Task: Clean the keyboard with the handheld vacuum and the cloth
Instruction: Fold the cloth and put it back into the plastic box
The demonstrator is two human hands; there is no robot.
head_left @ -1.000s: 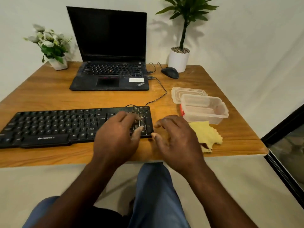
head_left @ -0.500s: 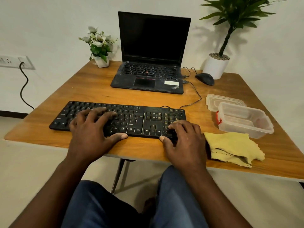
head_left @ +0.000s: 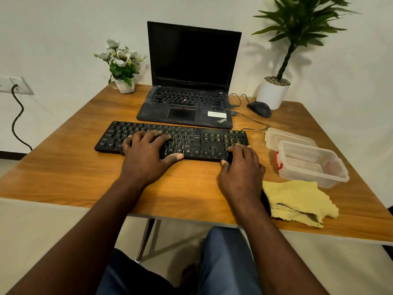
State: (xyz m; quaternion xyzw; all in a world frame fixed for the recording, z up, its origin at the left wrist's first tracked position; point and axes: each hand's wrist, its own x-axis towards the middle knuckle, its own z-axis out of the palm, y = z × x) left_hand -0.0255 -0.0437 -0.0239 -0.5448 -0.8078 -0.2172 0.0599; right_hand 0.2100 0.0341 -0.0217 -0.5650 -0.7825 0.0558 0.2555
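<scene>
left hand (head_left: 146, 160), right hand (head_left: 242, 169): both relaxed, resting on one keyboard (head_left: 191, 141); one cloth (head_left: 297, 201) beside right hand.

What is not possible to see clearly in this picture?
All in the head view:
Keys under the left hand on the keyboard: hidden by it.
Dark thing beside the cloth: the right hand and wrist cover it.
Tall plant: top cut off by the upper edge.
Key legends: too small.
</scene>
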